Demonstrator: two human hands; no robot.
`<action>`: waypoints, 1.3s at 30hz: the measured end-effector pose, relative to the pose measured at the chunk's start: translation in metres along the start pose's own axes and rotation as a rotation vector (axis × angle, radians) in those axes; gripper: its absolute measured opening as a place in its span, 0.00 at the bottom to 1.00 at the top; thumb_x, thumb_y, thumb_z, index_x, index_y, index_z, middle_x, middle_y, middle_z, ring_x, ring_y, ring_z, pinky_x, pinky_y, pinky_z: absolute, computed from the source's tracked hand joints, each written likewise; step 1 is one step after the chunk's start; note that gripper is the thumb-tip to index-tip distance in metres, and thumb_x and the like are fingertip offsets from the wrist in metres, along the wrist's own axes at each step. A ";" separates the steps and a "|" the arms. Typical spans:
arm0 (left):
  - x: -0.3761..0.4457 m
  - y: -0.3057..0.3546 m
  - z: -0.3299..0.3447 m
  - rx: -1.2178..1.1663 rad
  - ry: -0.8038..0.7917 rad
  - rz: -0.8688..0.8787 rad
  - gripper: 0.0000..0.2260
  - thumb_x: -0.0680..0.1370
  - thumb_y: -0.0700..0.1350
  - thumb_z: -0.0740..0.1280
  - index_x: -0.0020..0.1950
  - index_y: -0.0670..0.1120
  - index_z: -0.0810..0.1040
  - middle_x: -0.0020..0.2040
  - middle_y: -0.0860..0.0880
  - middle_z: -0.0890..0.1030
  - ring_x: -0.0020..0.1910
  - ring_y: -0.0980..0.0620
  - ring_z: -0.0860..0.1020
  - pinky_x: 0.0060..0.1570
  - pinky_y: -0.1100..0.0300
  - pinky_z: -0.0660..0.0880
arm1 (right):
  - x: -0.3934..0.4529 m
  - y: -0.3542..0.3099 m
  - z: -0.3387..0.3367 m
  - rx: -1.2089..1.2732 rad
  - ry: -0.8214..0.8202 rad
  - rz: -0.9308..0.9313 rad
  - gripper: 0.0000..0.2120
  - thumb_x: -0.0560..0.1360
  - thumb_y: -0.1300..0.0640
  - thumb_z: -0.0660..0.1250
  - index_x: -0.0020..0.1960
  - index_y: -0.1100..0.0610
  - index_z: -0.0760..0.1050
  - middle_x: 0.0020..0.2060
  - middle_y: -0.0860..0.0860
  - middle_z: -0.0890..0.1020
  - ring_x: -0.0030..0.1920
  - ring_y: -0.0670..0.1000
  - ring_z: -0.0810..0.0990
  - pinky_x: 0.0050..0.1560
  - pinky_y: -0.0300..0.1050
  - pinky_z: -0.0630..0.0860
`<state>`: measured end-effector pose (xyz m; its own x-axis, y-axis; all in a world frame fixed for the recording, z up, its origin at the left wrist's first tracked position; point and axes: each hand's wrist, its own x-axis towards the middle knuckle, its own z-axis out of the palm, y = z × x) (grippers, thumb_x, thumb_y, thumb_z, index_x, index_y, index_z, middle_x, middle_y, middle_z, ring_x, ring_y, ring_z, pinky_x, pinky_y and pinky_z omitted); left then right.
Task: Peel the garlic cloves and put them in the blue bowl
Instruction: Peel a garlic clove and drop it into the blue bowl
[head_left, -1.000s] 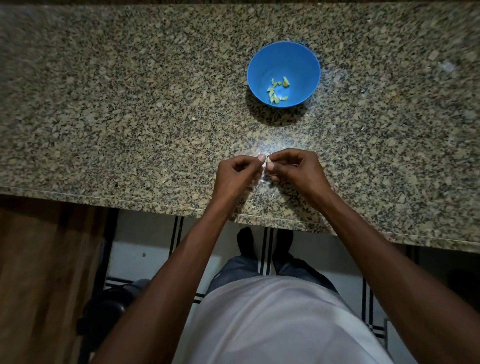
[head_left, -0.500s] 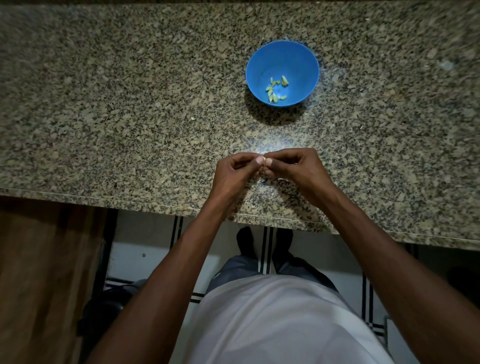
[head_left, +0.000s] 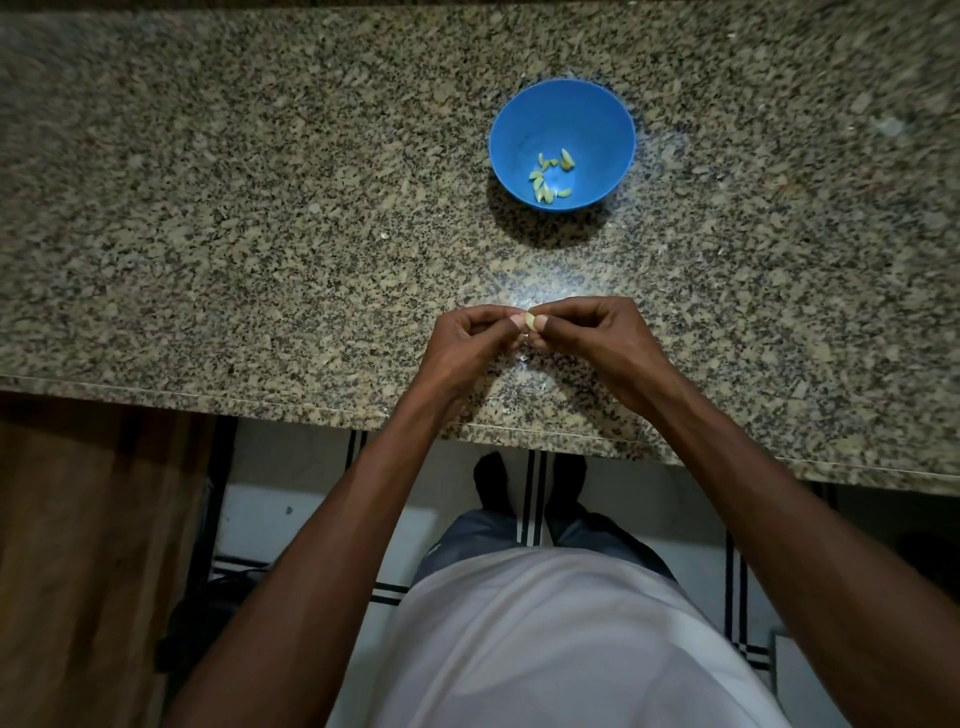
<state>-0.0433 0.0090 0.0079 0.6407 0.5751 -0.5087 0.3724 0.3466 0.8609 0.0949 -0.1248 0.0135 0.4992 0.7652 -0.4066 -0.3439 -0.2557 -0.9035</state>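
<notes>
Clove: garlic clove (head_left: 530, 321) pinched between your left hand (head_left: 467, 347) and right hand (head_left: 597, 345) fingertips.
Bowl: blue bowl (head_left: 597, 124) beyond your hands, holding peeled cloves (head_left: 549, 176); path clear.

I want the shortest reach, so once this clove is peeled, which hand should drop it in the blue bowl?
Probably the right hand: the blue bowl sits beyond it, slightly to the right, while the left hand would have to cross over. Both pinch the clove.
</notes>
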 end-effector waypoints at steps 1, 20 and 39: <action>0.000 0.000 0.000 0.014 0.005 0.000 0.07 0.79 0.41 0.74 0.55 0.40 0.86 0.47 0.45 0.88 0.45 0.54 0.85 0.51 0.60 0.81 | 0.000 0.000 0.000 -0.012 -0.005 -0.003 0.09 0.78 0.65 0.75 0.57 0.65 0.85 0.48 0.60 0.89 0.51 0.58 0.89 0.54 0.45 0.85; -0.001 -0.003 0.013 0.193 0.144 -0.061 0.06 0.78 0.44 0.74 0.50 0.41 0.86 0.44 0.44 0.86 0.41 0.54 0.83 0.48 0.54 0.82 | 0.008 0.013 0.005 -0.460 0.057 -0.112 0.09 0.77 0.59 0.77 0.57 0.54 0.87 0.48 0.46 0.89 0.47 0.44 0.88 0.52 0.46 0.86; 0.003 0.001 0.014 0.351 0.140 -0.053 0.05 0.78 0.48 0.74 0.49 0.47 0.84 0.46 0.49 0.86 0.49 0.51 0.85 0.56 0.47 0.83 | 0.007 0.016 0.009 -0.568 0.116 -0.267 0.06 0.76 0.60 0.77 0.53 0.55 0.88 0.46 0.45 0.89 0.47 0.39 0.87 0.50 0.41 0.85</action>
<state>-0.0318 0.0004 0.0078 0.5250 0.6674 -0.5282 0.6255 0.1183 0.7712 0.0856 -0.1184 -0.0021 0.6031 0.7852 -0.1404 0.2638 -0.3625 -0.8939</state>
